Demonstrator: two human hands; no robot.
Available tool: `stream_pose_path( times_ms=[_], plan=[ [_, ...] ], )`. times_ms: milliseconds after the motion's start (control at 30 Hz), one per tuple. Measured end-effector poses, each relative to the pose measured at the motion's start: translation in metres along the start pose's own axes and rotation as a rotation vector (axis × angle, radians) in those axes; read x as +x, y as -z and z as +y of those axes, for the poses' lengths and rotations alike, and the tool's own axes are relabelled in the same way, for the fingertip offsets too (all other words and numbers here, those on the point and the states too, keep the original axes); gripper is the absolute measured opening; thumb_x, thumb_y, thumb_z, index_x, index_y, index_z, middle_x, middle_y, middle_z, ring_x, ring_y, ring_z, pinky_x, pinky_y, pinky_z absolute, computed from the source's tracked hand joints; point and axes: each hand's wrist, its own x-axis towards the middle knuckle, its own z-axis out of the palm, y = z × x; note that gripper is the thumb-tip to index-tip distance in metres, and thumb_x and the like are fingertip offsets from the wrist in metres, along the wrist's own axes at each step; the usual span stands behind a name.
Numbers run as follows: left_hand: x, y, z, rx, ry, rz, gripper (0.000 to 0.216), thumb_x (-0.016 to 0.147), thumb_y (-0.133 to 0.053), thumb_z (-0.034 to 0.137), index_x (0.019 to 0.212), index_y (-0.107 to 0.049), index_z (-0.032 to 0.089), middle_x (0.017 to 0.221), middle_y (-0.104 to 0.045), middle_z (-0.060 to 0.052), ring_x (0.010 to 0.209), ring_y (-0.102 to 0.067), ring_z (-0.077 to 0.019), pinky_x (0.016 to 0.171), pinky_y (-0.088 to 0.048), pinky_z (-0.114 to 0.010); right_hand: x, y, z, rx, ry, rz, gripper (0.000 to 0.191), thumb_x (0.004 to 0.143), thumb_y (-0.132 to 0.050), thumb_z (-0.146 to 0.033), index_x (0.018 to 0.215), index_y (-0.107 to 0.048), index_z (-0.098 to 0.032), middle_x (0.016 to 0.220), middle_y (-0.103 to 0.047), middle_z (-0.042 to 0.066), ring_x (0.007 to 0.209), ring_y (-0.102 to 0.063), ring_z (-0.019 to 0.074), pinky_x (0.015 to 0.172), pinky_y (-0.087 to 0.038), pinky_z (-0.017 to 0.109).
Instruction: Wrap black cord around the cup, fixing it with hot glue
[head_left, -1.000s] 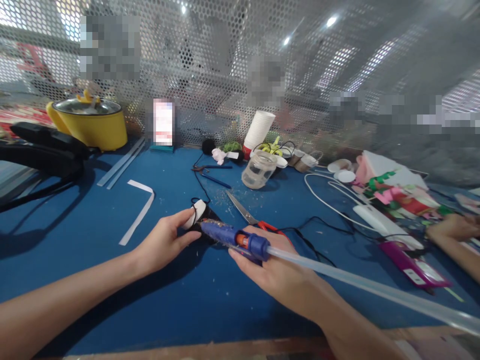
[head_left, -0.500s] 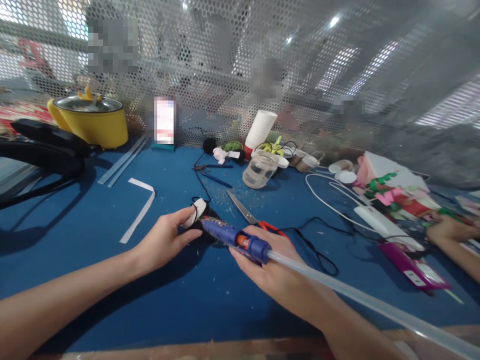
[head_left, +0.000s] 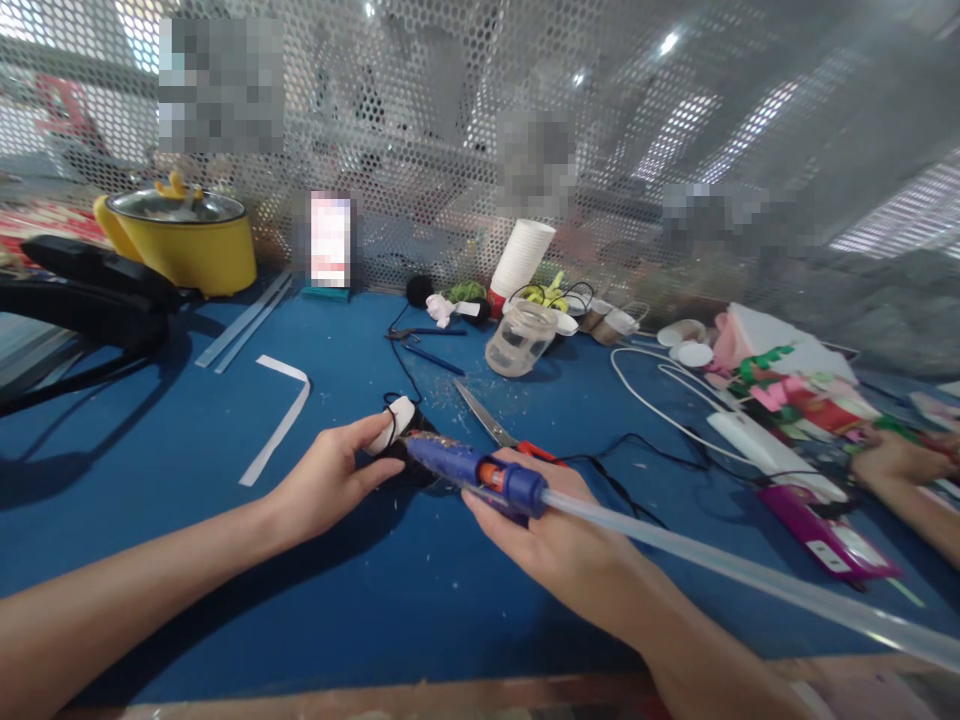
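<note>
My left hand [head_left: 341, 465] pinches a small white piece [head_left: 399, 415] with black cord wound around it; its exact kind does not show. In my right hand [head_left: 547, 510] is a blue hot glue gun [head_left: 450, 462], its nozzle close to the white piece. A long clear glue stick [head_left: 675, 545] runs out of the gun's back toward the lower right. Red-handled scissors [head_left: 491, 420] lie open just beyond the gun, their handles partly hidden by my right hand. From the white piece a black cord [head_left: 409, 375] trails toward blue-handled pliers [head_left: 427, 340].
A clear plastic jar [head_left: 521, 340] and a stack of white paper cups [head_left: 523, 262] stand at the back. A bent white strip [head_left: 281, 430] lies left, near a yellow pot [head_left: 187, 245]. At right are a power strip [head_left: 772, 455], a purple item [head_left: 814, 535] and another person's hand [head_left: 889, 465].
The glue gun and my right hand have shifted slightly to the right, and the glue stick's far end has risen. My left hand stays almost still around the white piece.
</note>
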Motion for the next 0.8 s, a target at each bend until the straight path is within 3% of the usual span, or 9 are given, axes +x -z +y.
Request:
stream_pose_path(
  times_ms=[167,500,800],
  plan=[
    [0.0004,0.0001,-0.0034,0.0,-0.001,-0.005,0.02,0.076,-0.051,0.024,0.092,-0.055,0.013,0.084,-0.061,-0.002,0.079,-0.052,-0.017,0.071,-0.041,-0.024,0.0009,0.0008,0.0057,-0.012,-0.02,0.055,0.01,0.076,-0.051,-0.028,0.068,-0.05,-0.021,0.06,-0.057,-0.001,0.052,-0.054,0.0124,0.046,-0.041,0.021],
    [0.0,0.0011,0.0005,0.007,0.004,0.003,0.019,0.074,-0.051,0.023,0.088,-0.057,0.012,0.08,-0.061,-0.002,0.075,-0.052,-0.0167,0.068,-0.041,-0.024,0.0002,0.0008,0.0008,-0.015,-0.011,0.077,0.008,0.075,-0.051,-0.025,0.069,-0.051,-0.021,0.058,-0.057,-0.002,0.051,-0.054,0.0117,0.048,-0.041,0.02],
    [0.0009,0.0002,0.0008,-0.037,-0.022,-0.007,0.015,0.075,-0.051,0.023,0.086,-0.057,0.013,0.08,-0.06,-0.002,0.076,-0.052,-0.0155,0.071,-0.041,-0.023,-0.0009,0.0003,-0.0019,-0.014,0.035,-0.002,0.012,0.075,-0.049,-0.019,0.064,-0.046,-0.02,0.058,-0.052,-0.002,0.053,-0.051,0.0121,0.05,-0.038,0.022]
  ],
)
